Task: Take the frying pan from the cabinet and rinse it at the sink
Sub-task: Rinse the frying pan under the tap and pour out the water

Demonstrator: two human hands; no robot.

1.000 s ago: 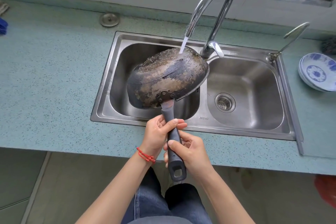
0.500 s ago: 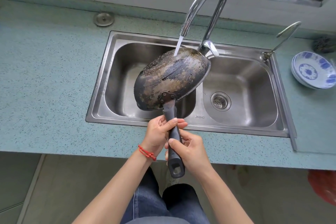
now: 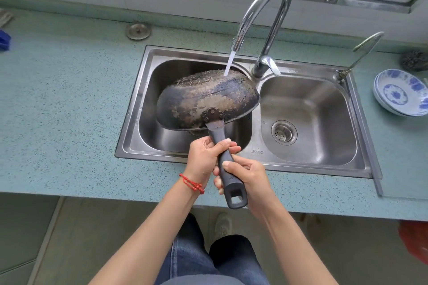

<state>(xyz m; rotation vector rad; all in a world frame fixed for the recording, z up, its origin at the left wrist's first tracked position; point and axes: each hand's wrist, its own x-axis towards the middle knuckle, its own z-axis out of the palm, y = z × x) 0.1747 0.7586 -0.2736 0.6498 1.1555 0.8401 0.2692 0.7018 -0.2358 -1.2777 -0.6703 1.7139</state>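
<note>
The countertop (image 3: 58, 111) is seen spreading to both sides of the hands, and the double-basin sink (image 3: 361, 122) is set into it just beyond them. The frying pan (image 3: 208, 99) is held bottom-up and tilted over the basin ahead of the left hand, its scorched underside turned toward the camera. Above and beyond the hands, the faucet (image 3: 266, 11) is arched over the sink, and its stream (image 3: 229, 62) is received on the pan's far edge. Two stacked blue-and-white bowls (image 3: 400, 92) are set well off to the right of the right hand. The handle (image 3: 225, 164) is gripped by both hands: the left hand (image 3: 203, 159) is wrapped around it nearer the pan, the right hand (image 3: 245, 176) is closed around it nearer the hanging hole. For a thorough rinse, the pan is probably best rotated slowly under the stream so that the whole underside is wetted, with the rim kept inside the basin so splashes are contained.
</note>
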